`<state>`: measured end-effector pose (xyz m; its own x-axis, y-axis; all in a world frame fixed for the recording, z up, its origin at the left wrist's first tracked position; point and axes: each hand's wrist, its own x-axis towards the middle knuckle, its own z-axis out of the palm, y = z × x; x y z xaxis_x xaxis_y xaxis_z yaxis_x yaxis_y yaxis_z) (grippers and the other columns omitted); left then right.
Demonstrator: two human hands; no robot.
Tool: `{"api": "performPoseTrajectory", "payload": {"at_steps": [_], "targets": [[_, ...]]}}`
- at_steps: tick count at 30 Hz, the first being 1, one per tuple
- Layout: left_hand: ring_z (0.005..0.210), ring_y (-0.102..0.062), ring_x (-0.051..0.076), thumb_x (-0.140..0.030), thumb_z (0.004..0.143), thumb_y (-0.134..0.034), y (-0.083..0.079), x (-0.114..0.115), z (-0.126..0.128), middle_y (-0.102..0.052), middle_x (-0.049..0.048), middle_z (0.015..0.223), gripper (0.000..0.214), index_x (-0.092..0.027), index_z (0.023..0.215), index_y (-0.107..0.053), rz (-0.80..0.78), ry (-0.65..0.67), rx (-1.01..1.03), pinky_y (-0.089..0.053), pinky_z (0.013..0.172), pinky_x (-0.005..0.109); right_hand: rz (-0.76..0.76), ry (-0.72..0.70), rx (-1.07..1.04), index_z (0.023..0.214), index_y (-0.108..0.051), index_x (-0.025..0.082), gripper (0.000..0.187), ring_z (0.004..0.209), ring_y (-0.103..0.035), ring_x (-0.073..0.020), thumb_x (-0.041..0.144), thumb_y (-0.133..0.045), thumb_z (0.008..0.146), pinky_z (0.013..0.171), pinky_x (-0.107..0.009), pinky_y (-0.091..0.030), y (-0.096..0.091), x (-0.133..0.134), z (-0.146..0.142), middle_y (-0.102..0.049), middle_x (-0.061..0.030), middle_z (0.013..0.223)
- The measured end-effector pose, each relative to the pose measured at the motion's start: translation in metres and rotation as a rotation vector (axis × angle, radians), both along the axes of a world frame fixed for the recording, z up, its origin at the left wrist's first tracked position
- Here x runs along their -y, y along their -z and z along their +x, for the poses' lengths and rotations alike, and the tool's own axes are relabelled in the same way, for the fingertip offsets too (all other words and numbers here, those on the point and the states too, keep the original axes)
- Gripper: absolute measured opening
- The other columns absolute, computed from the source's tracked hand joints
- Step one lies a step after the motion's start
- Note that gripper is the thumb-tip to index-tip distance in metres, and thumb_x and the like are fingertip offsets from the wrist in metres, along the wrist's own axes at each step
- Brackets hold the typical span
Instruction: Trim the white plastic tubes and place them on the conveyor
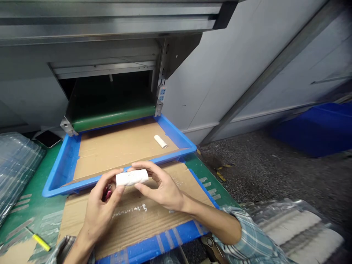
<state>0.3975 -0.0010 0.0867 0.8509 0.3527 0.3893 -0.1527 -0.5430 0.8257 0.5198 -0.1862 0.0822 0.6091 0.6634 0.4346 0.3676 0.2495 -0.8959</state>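
A white tube-shaped plastic piece with a few small dark holes is held level between my two hands, over the near rim of the blue tray. My left hand pinches its left end with thumb and fingers. Something pinkish-red, partly hidden, also sits in the curl of the left fingers; its kind does not show. The thumb and fingers of my right hand close on the right end of the white piece. A similar white tube lies in the tray at the right.
The blue tray, lined with cardboard, stands below a green conveyor belt. Marked cardboard lies nearest me. At left are stacked clear plastic trays, a phone and a yellow-handled screwdriver. A power socket is beside the belt.
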Motion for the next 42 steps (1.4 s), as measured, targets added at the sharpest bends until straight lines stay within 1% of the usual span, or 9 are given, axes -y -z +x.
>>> {"api": "performPoseTrajectory", "payload": {"at_steps": [7,10,13,16,19,21,26,34,42], "targets": [[0.068,-0.064,0.013,-0.041,0.102,-0.067,0.002,0.000,0.001,-0.074,0.0018,0.093,0.028,-0.024,0.124,-0.069,0.014,-0.021,0.008,-0.051,0.056,0.021,-0.042,0.065,0.204,0.143,-0.058,0.028,0.050,0.122,-0.073,-0.0221,0.016,-0.070,0.096,0.108,-0.043,-0.061,-0.005,0.001,0.001,-0.075,-0.0066,0.132],[0.059,-0.057,0.010,-0.039,0.101,-0.069,0.002,0.004,0.002,-0.070,-0.0019,0.082,0.022,-0.023,0.118,-0.069,0.104,-0.010,0.054,-0.048,0.052,0.019,-0.106,0.132,0.514,0.139,-0.061,0.026,0.041,0.116,-0.074,-0.0250,0.025,-0.072,0.099,0.102,-0.046,-0.062,0.001,-0.001,0.005,-0.077,-0.0087,0.126],[0.068,-0.064,0.013,-0.040,0.102,-0.069,0.007,0.007,0.001,-0.073,0.0016,0.092,0.026,-0.023,0.121,-0.067,0.186,0.082,0.048,-0.054,0.062,0.022,-0.163,0.200,0.775,0.129,-0.065,0.020,0.031,0.105,-0.077,-0.0276,0.034,-0.070,0.103,0.093,-0.046,-0.063,0.008,-0.003,0.008,-0.080,-0.0117,0.111],[0.073,-0.064,0.015,-0.044,0.110,-0.051,0.012,0.005,-0.002,-0.067,0.0017,0.089,0.029,-0.022,0.129,-0.060,0.128,0.128,0.066,-0.055,0.067,0.025,-0.173,0.170,0.692,0.131,-0.063,0.020,0.029,0.102,-0.079,-0.0240,0.029,-0.068,0.104,0.090,-0.039,-0.066,0.011,-0.003,0.007,-0.081,-0.0100,0.112],[0.076,-0.063,0.014,-0.032,0.114,-0.037,0.009,0.003,-0.004,-0.062,0.0005,0.084,0.023,-0.023,0.111,-0.059,0.094,0.072,0.060,-0.053,0.069,0.024,-0.134,0.135,0.575,0.137,-0.060,0.023,0.040,0.114,-0.077,-0.0219,0.018,-0.070,0.099,0.099,-0.037,-0.065,0.008,-0.002,0.006,-0.077,-0.0092,0.127],[0.075,-0.062,0.013,-0.025,0.112,-0.043,0.004,0.002,-0.003,-0.063,-0.0003,0.082,0.020,-0.023,0.100,-0.059,0.171,0.051,0.061,-0.051,0.070,0.022,-0.125,0.138,0.569,0.138,-0.061,0.022,0.045,0.117,-0.076,-0.0220,0.012,-0.068,0.095,0.101,-0.037,-0.065,0.006,-0.002,0.005,-0.076,-0.0096,0.129],[0.071,-0.064,0.012,-0.020,0.110,-0.048,-0.004,0.001,-0.002,-0.068,-0.0008,0.083,0.018,-0.022,0.103,-0.064,0.376,0.067,0.107,-0.049,0.069,0.022,-0.160,0.171,0.563,0.135,-0.061,0.023,0.049,0.105,-0.078,-0.0224,0.009,-0.064,0.089,0.094,-0.039,-0.065,0.007,-0.002,0.003,-0.079,-0.0076,0.118],[0.067,-0.073,0.014,-0.052,0.109,-0.054,0.001,0.006,-0.005,-0.077,-0.0006,0.086,0.033,-0.020,0.107,-0.064,0.667,-0.050,0.105,-0.050,0.063,0.026,-0.176,0.109,0.616,0.132,-0.060,0.022,0.033,0.110,-0.078,-0.0241,0.021,-0.065,0.100,0.096,-0.040,-0.064,0.009,-0.002,0.002,-0.079,-0.0097,0.121],[0.062,-0.074,0.017,-0.055,0.111,-0.046,0.004,0.007,-0.004,-0.076,0.0010,0.079,0.041,-0.019,0.101,-0.062,0.803,-0.107,0.063,-0.042,0.053,0.031,-0.153,0.100,0.648,0.133,-0.060,0.022,0.034,0.111,-0.078,-0.0242,0.022,-0.069,0.101,0.096,-0.041,-0.065,0.006,-0.002,0.001,-0.079,-0.0108,0.122]]}}
